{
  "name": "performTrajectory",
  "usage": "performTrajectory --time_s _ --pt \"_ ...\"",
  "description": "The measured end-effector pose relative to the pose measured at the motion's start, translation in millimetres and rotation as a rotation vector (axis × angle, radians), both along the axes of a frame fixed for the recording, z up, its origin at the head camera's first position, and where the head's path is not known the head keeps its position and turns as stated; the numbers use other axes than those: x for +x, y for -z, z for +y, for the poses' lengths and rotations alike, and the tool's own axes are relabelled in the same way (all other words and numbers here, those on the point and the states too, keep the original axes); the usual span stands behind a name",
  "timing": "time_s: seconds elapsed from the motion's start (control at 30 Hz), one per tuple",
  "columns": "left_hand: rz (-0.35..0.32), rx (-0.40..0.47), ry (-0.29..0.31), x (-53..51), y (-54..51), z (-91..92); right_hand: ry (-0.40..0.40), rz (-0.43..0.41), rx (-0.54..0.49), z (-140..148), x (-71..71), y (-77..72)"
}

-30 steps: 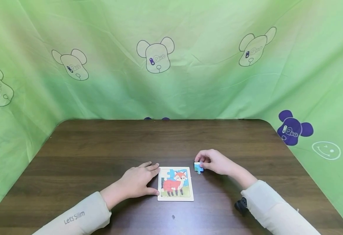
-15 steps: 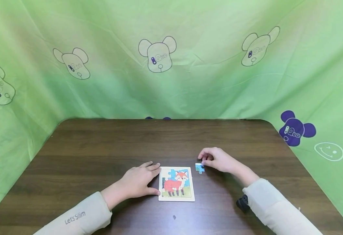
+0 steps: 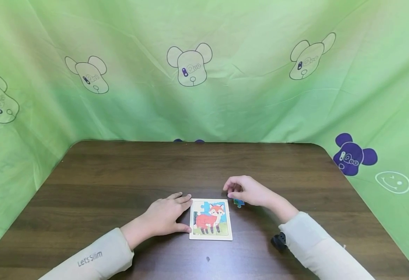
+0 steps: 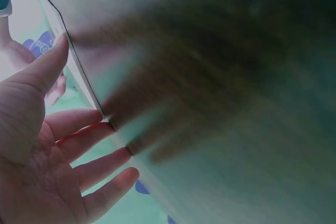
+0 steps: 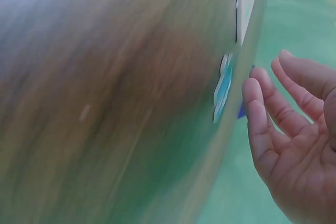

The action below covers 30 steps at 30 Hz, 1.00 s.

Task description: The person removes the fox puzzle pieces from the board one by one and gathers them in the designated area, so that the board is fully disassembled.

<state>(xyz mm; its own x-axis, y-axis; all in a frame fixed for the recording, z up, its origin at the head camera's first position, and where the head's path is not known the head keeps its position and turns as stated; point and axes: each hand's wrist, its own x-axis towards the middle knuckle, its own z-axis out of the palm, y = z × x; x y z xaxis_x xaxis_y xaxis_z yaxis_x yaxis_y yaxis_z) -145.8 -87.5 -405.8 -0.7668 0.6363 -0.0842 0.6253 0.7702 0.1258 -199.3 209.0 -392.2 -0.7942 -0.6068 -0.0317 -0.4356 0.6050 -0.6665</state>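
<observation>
Left hand (image 3: pixel 165 216) spread against fox puzzle (image 3: pixel 208 222), right hand (image 3: pixel 252 190) loosely curved above 1 piece (image 3: pixel 239 203)

High head view, close-up wrist views

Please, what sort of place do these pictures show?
It is probably a small screened-off tabletop corner, perhaps for play or recording; the pictures do not settle which. Green cloth printed with bear-like heads hangs around a brown wooden-looking table, and a fox puzzle lies on it.
</observation>
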Motion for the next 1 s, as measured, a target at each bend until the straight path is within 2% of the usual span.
performTrajectory --time_s 0.47,0.73,1.0 --pt "-0.007 0.011 0.003 0.0 -1.1 1.3 -0.120 -0.013 -0.023 -36 5.8 2.2" --pt "-0.016 0.009 0.004 -1.0 -1.5 1.3 -0.165 0.028 0.034 -51 7.1 5.0" --pt "-0.025 0.010 0.002 -1.0 -1.1 0.5 -0.170 0.050 0.119 -59 9.9 6.3"
